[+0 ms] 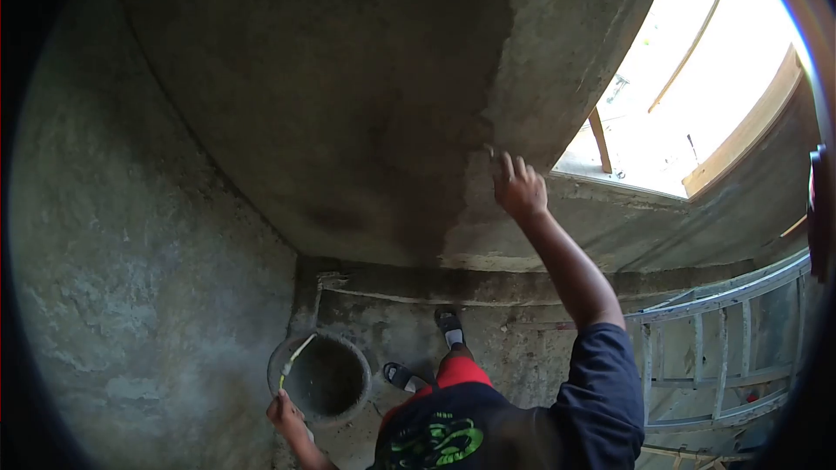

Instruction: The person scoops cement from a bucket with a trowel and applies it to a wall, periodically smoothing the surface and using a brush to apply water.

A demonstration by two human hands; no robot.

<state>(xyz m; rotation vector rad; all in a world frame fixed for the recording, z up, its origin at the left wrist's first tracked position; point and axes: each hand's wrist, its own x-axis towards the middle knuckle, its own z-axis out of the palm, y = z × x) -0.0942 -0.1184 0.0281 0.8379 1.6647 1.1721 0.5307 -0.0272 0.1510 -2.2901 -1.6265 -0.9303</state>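
Note:
My right hand is raised against the concrete wall, closed around a small tool whose end shows at the fingertips; its kind is too dark to make out. Dark, damp-looking surface covers the wall left of this hand, with paler grey to the right. Low on the left, my left hand grips a thin yellow-and-white stick-like tool, which slants up and right across the rim of a round bucket. The bucket's inside is dark grey.
A window opening with wooden framing lies up to the right. Beneath it, a metal ladder rests near the floor. Another concrete wall stands at the left. My sandalled feet are beside the bucket, near a low ledge.

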